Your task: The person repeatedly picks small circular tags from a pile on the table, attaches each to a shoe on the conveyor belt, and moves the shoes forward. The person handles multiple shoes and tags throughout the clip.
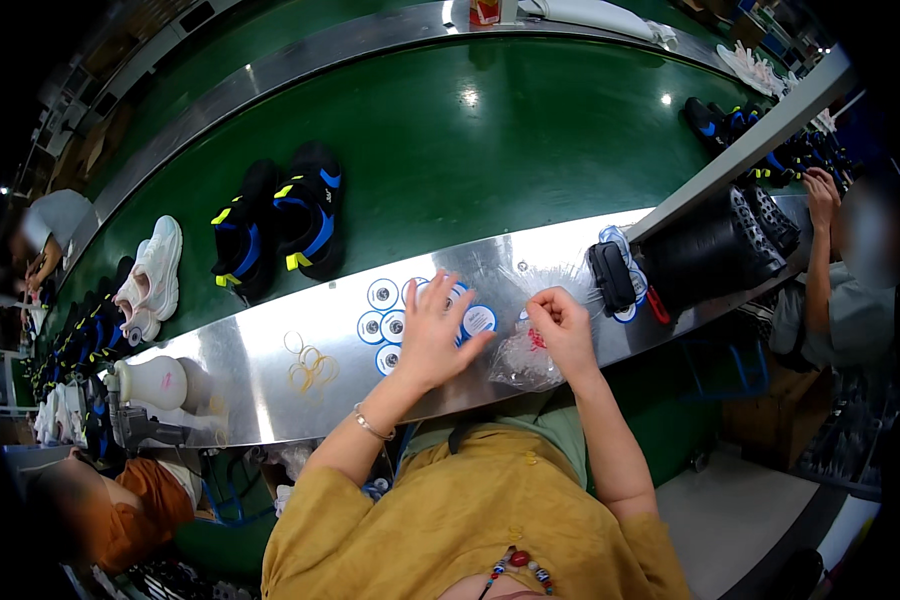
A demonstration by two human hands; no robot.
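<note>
My left hand (432, 338) is spread flat, fingers apart, over a cluster of round white tags with blue rims (383, 293) on the steel ledge. Several of these lie beneath or beside the fingers. To its right, my right hand (565, 328) is closed in a pinch; what the fingertips hold, if anything, is too small to make out. A crumpled clear plastic bag (523, 367) with something red in it lies by that hand. Fine clear plastic strands (550, 278) fan out just beyond the knuckles.
Beyond the ledge runs a green conveyor belt (490, 130) bearing black-and-blue shoes (310, 215) and white shoes (160, 270). Rubber bands (313, 370) and a white rounded container (155, 382) lie left. Rightward are a black case (610, 277), a red-handled tool (658, 306), a slanting post (745, 145) and a co-worker.
</note>
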